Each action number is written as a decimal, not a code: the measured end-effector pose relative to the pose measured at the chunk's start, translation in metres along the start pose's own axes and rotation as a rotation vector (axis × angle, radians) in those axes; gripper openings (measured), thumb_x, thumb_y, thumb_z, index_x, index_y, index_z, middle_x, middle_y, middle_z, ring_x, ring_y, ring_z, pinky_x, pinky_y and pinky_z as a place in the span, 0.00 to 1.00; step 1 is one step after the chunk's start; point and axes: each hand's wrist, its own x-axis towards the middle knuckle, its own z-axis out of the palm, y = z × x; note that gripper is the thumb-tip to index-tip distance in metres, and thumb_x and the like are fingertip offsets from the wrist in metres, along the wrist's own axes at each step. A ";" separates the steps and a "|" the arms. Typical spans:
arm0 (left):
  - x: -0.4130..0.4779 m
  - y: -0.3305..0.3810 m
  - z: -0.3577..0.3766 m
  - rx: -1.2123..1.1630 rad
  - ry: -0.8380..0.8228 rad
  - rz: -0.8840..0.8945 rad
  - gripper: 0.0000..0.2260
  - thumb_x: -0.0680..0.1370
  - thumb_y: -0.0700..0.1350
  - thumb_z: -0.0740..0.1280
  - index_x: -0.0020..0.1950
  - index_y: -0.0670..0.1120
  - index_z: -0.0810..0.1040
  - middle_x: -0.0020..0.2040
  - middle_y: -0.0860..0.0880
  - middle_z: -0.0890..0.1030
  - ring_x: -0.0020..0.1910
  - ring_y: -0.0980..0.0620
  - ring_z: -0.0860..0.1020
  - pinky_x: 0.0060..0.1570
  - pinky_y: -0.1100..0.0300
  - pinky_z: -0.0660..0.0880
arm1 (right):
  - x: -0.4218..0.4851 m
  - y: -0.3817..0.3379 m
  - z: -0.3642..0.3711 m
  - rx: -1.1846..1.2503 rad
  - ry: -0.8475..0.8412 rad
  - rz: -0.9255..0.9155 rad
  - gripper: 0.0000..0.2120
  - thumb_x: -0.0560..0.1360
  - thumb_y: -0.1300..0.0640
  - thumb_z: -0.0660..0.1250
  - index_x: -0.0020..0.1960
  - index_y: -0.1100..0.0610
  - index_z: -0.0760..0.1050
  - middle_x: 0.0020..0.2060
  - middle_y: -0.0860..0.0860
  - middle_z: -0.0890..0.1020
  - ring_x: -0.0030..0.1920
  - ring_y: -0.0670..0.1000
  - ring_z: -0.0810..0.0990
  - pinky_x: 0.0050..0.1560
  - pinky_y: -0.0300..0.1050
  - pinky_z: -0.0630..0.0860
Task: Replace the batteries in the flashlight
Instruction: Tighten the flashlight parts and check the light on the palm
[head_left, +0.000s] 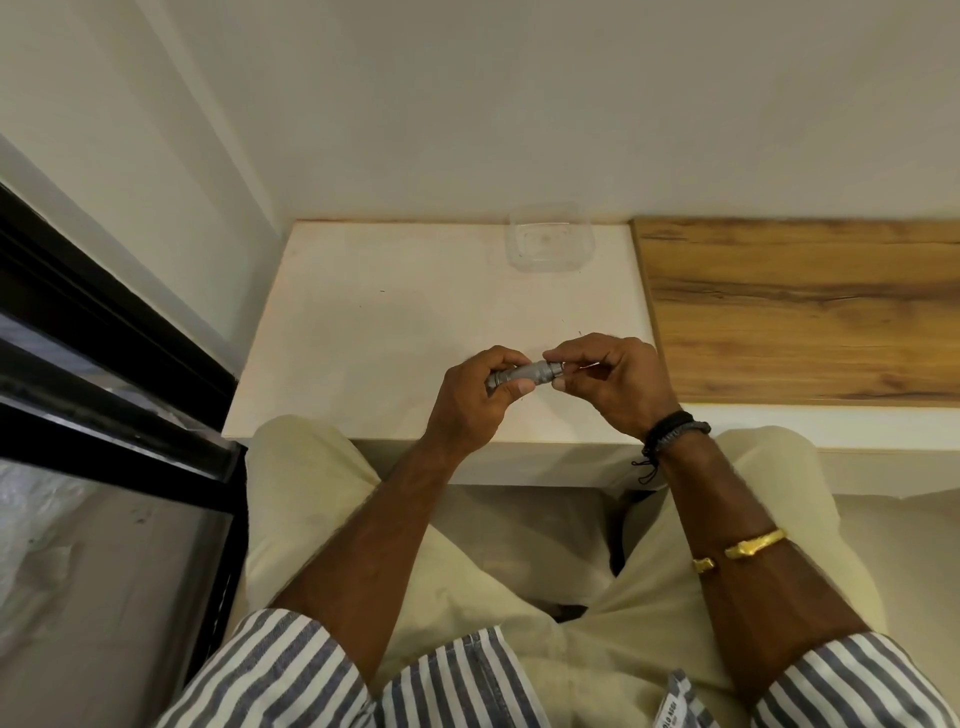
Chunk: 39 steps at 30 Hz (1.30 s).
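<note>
Flashlight (524, 373) lies level above the near edge of the white table (363, 338), held between my hands: my left hand (467, 402) is curled round its barrel, my right hand (618, 384) pinches its right end with thumb and fingertips. A clear tub (550, 240) stands by the far edge

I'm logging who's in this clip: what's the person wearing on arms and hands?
Blue-and-white striped sleeves end near both elbows. The right wrist wears black braided bands with a dangling cord; a gold bangle sits higher on that forearm. The left hand and wrist wear nothing.
</note>
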 end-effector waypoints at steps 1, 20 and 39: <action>0.000 0.000 0.000 -0.003 -0.004 -0.004 0.09 0.78 0.44 0.71 0.57 0.43 0.81 0.50 0.52 0.83 0.48 0.59 0.79 0.47 0.69 0.76 | 0.000 0.000 0.000 -0.001 -0.007 0.001 0.14 0.72 0.64 0.78 0.56 0.54 0.86 0.49 0.50 0.87 0.49 0.51 0.84 0.54 0.49 0.83; 0.002 -0.002 0.001 0.007 0.012 0.010 0.10 0.77 0.44 0.71 0.57 0.43 0.81 0.51 0.51 0.83 0.49 0.57 0.80 0.49 0.66 0.77 | -0.002 0.000 0.003 0.138 -0.042 0.155 0.14 0.74 0.59 0.77 0.58 0.56 0.83 0.45 0.52 0.87 0.38 0.51 0.87 0.39 0.48 0.85; 0.002 -0.003 -0.006 0.033 -0.008 0.049 0.11 0.76 0.46 0.71 0.57 0.43 0.80 0.51 0.50 0.83 0.47 0.54 0.80 0.49 0.66 0.77 | -0.005 -0.008 0.003 -0.009 -0.044 0.114 0.14 0.74 0.57 0.77 0.59 0.55 0.83 0.44 0.49 0.87 0.40 0.46 0.87 0.50 0.46 0.85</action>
